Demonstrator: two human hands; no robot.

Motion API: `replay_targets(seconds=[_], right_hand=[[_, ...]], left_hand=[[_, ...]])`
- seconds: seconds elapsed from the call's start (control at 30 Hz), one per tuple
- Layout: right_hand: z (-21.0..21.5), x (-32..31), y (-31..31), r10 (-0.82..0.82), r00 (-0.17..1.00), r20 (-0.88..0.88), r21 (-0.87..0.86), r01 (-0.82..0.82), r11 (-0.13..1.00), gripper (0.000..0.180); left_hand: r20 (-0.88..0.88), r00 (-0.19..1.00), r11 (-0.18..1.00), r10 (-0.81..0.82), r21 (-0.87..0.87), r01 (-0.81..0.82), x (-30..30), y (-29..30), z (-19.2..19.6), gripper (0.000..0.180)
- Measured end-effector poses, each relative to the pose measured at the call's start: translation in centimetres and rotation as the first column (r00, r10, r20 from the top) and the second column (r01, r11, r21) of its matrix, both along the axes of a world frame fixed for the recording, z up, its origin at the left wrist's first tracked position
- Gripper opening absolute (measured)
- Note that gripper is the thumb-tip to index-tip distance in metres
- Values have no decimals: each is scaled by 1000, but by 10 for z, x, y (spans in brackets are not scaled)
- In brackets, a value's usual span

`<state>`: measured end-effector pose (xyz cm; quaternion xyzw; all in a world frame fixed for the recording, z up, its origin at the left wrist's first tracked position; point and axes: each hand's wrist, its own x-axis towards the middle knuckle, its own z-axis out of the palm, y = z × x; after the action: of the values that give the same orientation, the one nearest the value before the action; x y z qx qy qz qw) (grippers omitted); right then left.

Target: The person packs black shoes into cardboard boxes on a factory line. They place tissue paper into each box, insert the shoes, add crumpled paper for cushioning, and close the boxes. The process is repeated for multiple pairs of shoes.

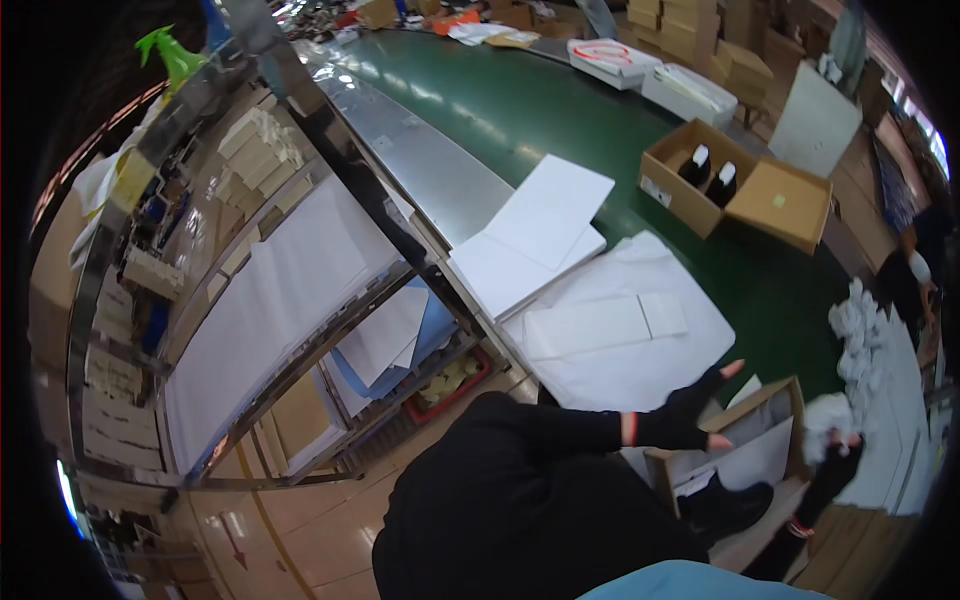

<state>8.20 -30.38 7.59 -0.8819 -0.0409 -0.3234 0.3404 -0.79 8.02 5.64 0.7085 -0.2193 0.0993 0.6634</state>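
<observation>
My right hand (835, 462) in its black fingerless glove grips a crumpled wad of white tissue paper (826, 414) just right of the open cardboard box (790, 392) with a white sheet inside, while my left hand (690, 415) hovers spread above that box's near edge.

We see a dim, cool-toned scene; overhead lamps streak glare along the green table (560, 110) and its steel edge. Fisheye bending warps the rim, corners fall black, and details look soft.
</observation>
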Motion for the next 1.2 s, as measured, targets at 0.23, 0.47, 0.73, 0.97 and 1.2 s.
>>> replay_targets(seconds=[0.23, 0.47, 0.73, 0.97, 1.2], right_hand=[[35, -102, 195, 371, 829, -417, 321, -248, 914, 41], [40, -128, 186, 628, 680, -377, 625, -313, 715, 55], [9, -162, 130, 528, 785, -324, 601, -260, 756, 51], [-59, -189, 11, -291, 911, -292, 60, 321, 945, 73], [-152, -264, -133, -777, 516, -361, -468, 621, 629, 58]], left_hand=[[167, 981, 983, 97, -171, -68, 23, -20, -5, 64], [270, 954, 957, -134, 284, 54, -5, -27, 31, 57], [-577, 562, 781, -592, -240, 577, -8, -65, 18, 83], [-442, 670, 735, -596, 36, 677, 57, -130, -25, 61], [192, 864, 741, -465, 619, 261, 140, -244, -89, 52]])
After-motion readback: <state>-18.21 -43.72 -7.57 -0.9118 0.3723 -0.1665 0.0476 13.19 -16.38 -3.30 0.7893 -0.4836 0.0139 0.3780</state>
